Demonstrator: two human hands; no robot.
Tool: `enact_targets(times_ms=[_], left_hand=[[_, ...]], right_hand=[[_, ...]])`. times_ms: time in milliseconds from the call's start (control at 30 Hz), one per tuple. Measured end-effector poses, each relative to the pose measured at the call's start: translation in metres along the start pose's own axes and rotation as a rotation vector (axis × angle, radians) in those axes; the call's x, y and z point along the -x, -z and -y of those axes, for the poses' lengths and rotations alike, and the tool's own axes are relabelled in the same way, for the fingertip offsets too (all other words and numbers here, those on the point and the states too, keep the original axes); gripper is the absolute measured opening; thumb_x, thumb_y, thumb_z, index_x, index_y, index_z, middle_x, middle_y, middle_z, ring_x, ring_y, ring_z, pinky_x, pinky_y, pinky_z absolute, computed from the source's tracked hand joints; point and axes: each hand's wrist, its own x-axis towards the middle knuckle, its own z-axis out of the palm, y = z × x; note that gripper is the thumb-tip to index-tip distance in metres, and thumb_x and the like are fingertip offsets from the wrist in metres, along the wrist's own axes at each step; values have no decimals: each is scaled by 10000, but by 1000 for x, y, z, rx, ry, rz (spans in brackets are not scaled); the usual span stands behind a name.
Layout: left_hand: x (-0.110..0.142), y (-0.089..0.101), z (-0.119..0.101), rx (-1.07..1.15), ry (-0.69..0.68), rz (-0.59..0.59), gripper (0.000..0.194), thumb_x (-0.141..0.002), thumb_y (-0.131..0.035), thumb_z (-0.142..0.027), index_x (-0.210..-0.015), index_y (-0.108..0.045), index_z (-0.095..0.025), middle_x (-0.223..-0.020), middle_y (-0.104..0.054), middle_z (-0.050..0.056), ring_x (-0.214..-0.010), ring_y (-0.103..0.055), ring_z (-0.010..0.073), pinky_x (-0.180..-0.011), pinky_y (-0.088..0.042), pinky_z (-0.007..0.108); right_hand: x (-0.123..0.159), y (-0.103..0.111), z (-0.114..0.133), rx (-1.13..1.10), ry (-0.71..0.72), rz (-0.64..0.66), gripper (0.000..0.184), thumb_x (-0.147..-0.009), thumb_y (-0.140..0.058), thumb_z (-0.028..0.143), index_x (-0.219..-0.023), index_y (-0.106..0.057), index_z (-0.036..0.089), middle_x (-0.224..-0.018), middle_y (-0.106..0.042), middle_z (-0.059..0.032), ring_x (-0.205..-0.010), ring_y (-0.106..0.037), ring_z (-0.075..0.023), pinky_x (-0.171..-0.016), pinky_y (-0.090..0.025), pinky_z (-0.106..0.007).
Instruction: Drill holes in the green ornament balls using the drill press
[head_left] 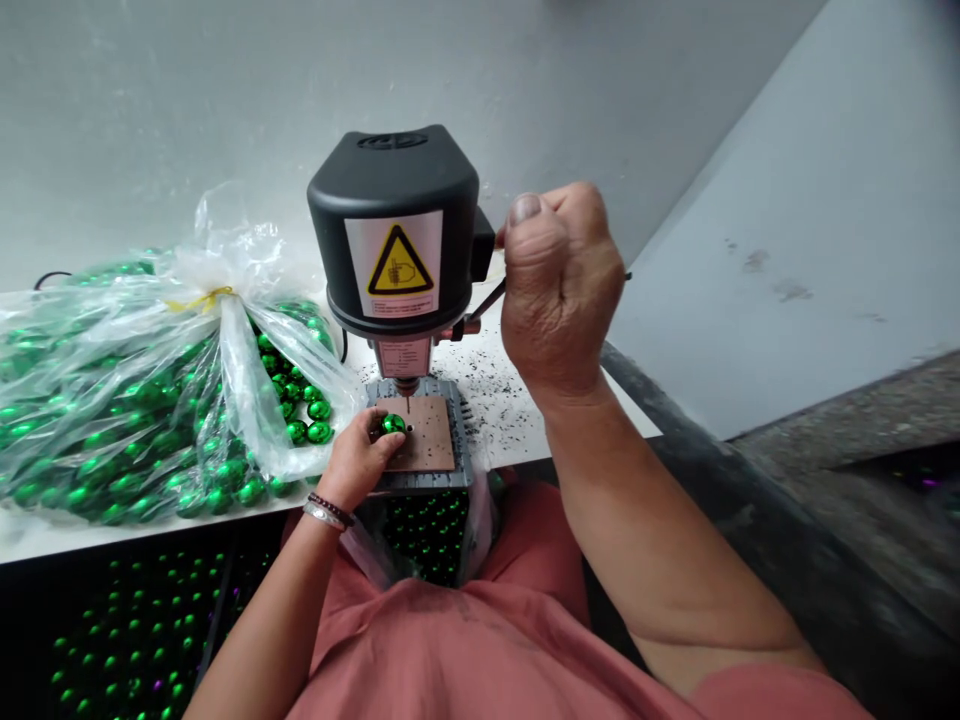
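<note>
A black bench drill press (390,220) with a yellow warning sticker stands in front of me. On its base lies a brown board (431,440) with small holes. My left hand (360,455) pinches a shiny green ball (393,424) on that board, just left of the thin drill bit (409,404). Whether the bit touches the ball I cannot tell. My right hand (559,290) is raised at the machine's right side, its fist wrapped round the black feed lever (491,299). Most of the grip is hidden by the fist.
A tied clear plastic bag (180,400) full of green balls covers the table's left side, torn open towards the drill. Dark shavings (499,385) litter the white table (536,440). Below the front edge, more green balls (427,535) sit in a lined container between my legs.
</note>
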Motion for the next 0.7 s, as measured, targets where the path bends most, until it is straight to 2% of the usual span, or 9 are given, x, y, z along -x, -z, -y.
enact_targets(times_ms=[200, 333, 533, 700], left_hand=[[-4, -1, -14, -66, -4, 50, 374, -701, -584, -285, -1061, -578, -186, -918, -664, 33, -824, -607, 170, -750, -462, 296], [-7, -3, -21, -131, -25, 46, 394, -698, -598, -295, -1081, -583, -202, -954, -669, 24, -861, -605, 175, -793, -454, 292], [-11, -7, -17, -199, -61, 29, 392, -722, -579, -293, -1101, -573, -195, -1039, -654, 34, -935, -592, 183, -828, -444, 277], [-12, -6, -18, -249, -113, 68, 381, -710, -590, -285, -1083, -590, -203, -1019, -657, 33, -919, -600, 188, -843, -441, 290]], right_hand=[[-21, -10, -9, 30, -86, 84, 291, -865, -333, 350, -619, -349, 196, -588, -365, 34, -589, -386, -64, -627, -349, -230], [-27, -16, -14, 28, -168, 116, 274, -858, -366, 320, -612, -358, 199, -592, -389, 32, -610, -415, -76, -640, -355, -226], [-27, -17, -14, -6, -160, 143, 275, -870, -342, 333, -637, -387, 193, -627, -401, 30, -637, -428, -68, -678, -371, -214], [-29, -12, -15, -1, -155, 158, 285, -857, -362, 329, -614, -401, 184, -609, -413, 36, -611, -389, -60, -641, -352, -210]])
